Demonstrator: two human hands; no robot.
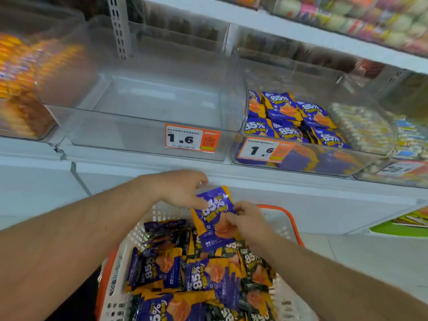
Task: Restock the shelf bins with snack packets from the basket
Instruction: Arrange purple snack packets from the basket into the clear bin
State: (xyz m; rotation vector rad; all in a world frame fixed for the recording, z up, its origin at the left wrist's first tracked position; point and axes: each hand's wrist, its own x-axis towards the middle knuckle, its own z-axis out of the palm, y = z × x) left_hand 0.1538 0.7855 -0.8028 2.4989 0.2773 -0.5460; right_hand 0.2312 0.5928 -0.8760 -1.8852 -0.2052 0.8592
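Two hands, left hand (183, 188) and right hand (247, 222), pinch one glossy purple packet (214, 218) above the white lattice basket (120, 297).

Purple-orange snack packet (214, 218) held upright above white basket (159, 213) (orange rim), which is heaped with matching packets (185, 274). Clear left bin (148, 135) bare; right bin (305, 162) part-filled with same packets.

White metal shelving (301, 184) with a slotted upright (118, 26) stands over a pale tiled floor (370, 256).
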